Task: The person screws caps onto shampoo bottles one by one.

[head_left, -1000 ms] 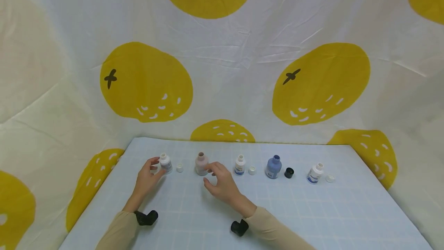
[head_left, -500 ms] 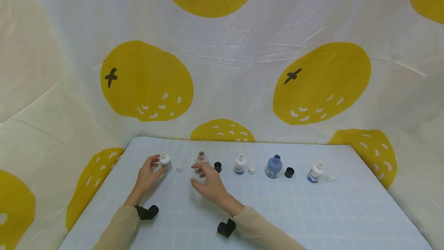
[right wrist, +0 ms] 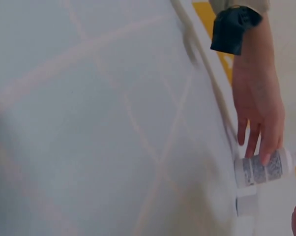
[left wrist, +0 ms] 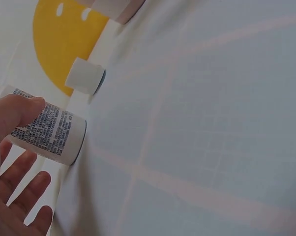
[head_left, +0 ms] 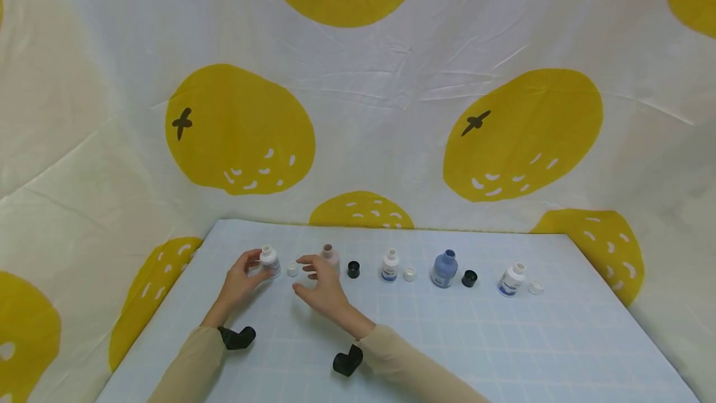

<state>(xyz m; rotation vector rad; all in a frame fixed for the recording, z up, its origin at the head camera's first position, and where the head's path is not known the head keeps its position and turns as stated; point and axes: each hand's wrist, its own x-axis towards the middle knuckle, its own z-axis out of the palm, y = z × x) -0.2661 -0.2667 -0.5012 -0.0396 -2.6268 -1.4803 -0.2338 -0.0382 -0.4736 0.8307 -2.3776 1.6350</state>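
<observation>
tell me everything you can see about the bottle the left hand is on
The bottle is white and plastic-looking, with a narrow, uncapped neck and a label of dense dark print. It stands upright on the table, leftmost in the row. The left hand holds it, thumb against the label. A white cap sits apart, to its right.

Head camera, highest and set back, faces forward and down; backdrop (head_left: 380, 117) fills 12 o'clock, table (head_left: 503, 353) spreads to 6. Left wrist camera (head_left: 237, 338) shows there at 7 o'clock, right wrist camera (head_left: 348, 361) at 6. Left wrist view, closest, skims tabletop tilted sideways; left hand (head_left: 237, 283) at 8 o'clock, white bottle (left wrist: 54, 132) at 9. Right wrist view, low, also tilted, looks across toward same hand at 3 o'clock. All three share hand, bottle, nearby white cap (left wrist: 85, 77).
</observation>
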